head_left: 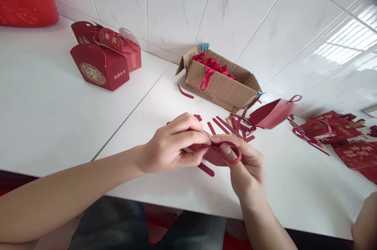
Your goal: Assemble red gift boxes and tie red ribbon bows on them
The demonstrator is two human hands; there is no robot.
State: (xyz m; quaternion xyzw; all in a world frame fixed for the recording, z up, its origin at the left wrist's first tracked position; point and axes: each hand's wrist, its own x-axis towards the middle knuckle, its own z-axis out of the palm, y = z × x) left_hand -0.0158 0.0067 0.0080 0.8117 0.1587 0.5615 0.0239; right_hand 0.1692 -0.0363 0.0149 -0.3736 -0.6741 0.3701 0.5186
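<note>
Over the white counter (282, 187) we go: the left grip (179, 140) is pinched together on the red strap (238, 157), thumb to fingers, and the right grip (249, 163) clamps its loop. There's the strap, up between both hands, with a red card piece (216, 159) just behind (any join is hidden by fingers). It looks light, springy, bendable, probably not slippery; a hard fold could crease it. Best hold, I'd judge: flat near the crossing, leaving the curve uncrushed. Below, a smooth-looking top, loose red strips (222, 125) scattered beyond the hands; further back, a cardboard box (219, 93) of red ribbon (213, 63) near the tiled wall (179, 6).
</note>
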